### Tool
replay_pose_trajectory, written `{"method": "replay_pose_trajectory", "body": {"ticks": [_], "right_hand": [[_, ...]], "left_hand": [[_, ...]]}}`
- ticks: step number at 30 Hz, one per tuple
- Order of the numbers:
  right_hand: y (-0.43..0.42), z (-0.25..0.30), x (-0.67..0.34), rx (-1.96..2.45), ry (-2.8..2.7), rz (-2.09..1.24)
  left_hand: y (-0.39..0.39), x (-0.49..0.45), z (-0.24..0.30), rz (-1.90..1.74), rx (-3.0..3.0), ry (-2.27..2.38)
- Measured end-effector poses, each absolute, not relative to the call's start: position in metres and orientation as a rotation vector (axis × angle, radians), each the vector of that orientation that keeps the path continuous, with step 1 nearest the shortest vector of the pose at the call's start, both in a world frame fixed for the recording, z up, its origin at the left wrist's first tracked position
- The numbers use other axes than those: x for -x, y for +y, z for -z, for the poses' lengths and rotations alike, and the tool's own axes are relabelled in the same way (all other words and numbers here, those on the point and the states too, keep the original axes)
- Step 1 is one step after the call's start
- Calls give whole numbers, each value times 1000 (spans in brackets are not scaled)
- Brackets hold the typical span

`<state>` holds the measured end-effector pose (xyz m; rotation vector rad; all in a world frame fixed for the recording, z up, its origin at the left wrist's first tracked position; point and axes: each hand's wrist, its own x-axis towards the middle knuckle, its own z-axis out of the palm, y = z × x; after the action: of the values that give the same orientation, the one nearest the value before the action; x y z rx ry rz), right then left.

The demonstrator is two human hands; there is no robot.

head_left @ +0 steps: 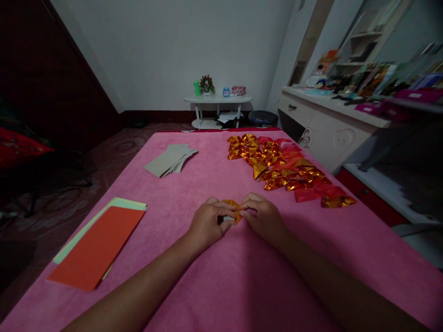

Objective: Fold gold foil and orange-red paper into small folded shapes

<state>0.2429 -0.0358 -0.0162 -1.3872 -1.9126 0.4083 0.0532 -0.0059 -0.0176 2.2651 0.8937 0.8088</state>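
Note:
A small piece of gold foil paper point(237, 217), partly folded with a pale underside showing, is pinched between my two hands over the middle of the pink cloth. My left hand point(211, 221) closes on its left side, thumb below and fingers above. On its right edge press the thumb and fingers of my right hand point(262, 215). Fingers cover much of the paper, so its exact shape is hidden. Beyond my right hand lie several folded gold foil pieces point(275, 183) grouped with red folded pieces point(308, 193).
The pink cloth point(194, 295) covers the table. At left are orange sheets point(100, 246) over pale green ones point(129, 203), with a stack of grey paper point(169, 160) farther back. A white side table point(218, 99) stands by the wall; a cluttered white dresser point(332, 113) is at right.

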Motion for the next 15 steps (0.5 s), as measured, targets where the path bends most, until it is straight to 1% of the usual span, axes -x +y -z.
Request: {"method": "replay_pose_trajectory", "body": {"ticks": [15], "right_hand": [[-34,19,-244,1374,-1914,-407]], "left_hand": [[-10,-51,14,-803,-2449,766]]}}
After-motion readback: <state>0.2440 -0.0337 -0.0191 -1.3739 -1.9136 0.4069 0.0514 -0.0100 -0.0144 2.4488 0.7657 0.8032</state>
